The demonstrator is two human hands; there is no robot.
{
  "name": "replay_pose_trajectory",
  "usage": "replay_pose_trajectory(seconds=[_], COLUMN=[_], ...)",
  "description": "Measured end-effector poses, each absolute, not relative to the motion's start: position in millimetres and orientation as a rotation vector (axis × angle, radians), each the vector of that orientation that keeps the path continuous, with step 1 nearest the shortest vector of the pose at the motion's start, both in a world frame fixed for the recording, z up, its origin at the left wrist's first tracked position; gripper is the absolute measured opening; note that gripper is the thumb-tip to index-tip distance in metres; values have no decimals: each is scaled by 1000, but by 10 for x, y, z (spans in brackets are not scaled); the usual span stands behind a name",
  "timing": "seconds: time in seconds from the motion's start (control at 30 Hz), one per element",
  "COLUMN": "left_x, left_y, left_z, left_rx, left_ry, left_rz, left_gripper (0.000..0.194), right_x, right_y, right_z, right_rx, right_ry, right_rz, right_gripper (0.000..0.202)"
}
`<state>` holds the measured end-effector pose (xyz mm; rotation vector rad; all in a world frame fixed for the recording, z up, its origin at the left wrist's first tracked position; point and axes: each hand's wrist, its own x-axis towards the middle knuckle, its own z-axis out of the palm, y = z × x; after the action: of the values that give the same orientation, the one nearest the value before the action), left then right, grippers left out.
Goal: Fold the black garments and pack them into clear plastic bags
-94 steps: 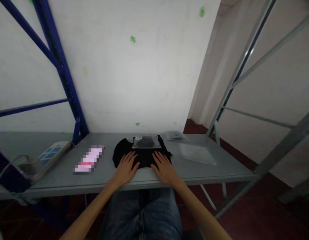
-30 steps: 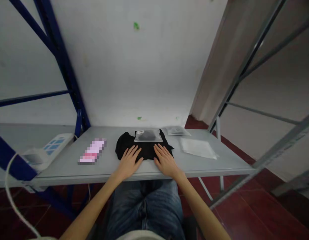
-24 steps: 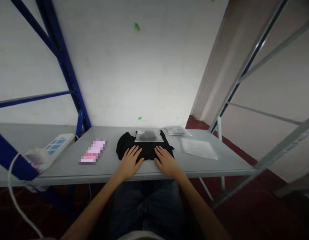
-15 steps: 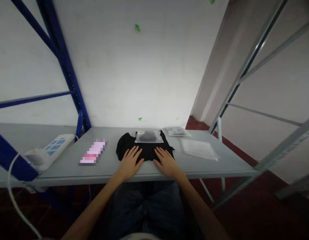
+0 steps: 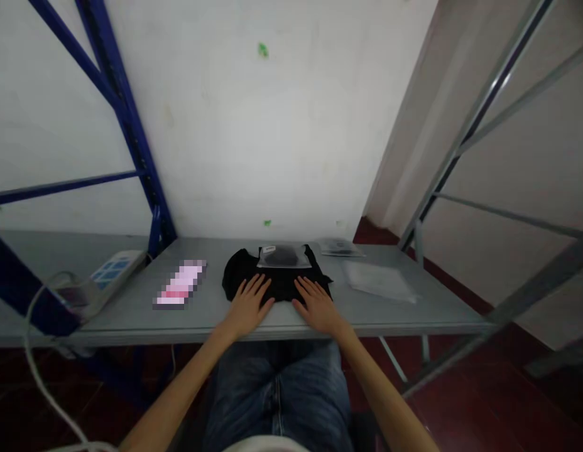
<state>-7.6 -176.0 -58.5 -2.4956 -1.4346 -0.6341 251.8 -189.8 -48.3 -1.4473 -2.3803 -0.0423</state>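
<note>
A black cloth (image 5: 284, 285), perhaps a garment, lies bunched on the grey tabletop in front of me. My left hand (image 5: 248, 307) rests palm down with its fingers spread over the near left edge of it. Over the near right edge lies my right hand (image 5: 318, 307), likewise flat with fingers apart. Neither hand grips anything. On the far part of the cloth sits a clear plastic packet (image 5: 284, 256) with something dark inside and a small white label at its top left corner.
To the right are an empty-looking clear plastic bag (image 5: 380, 280) and, behind it, more packets (image 5: 341, 247). A pixelated pink phone-like object (image 5: 182, 284) lies left. Farther left is a white power strip (image 5: 115, 275) with a cable. Blue posts (image 5: 131, 132) and grey metal bars flank the table (image 5: 216, 326).
The view has shifted slightly, and the scene looks a little brighter. Both hands stay flat on the black cloth; nothing on the table has visibly moved.
</note>
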Motion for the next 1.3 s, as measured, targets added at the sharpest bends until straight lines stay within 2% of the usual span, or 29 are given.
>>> replay_pose_trajectory(seconds=[1.3], left_x=[-66], left_y=[-1766], left_z=[-571], left_rx=[-2518], left_ry=[-1433], left_rz=[-685], left_gripper=[56], right_x=[2507], right_y=[-1929], right_z=[-442], right_rx=[-1446], right_ry=[-2366], right_rz=[-49], right_gripper=[60])
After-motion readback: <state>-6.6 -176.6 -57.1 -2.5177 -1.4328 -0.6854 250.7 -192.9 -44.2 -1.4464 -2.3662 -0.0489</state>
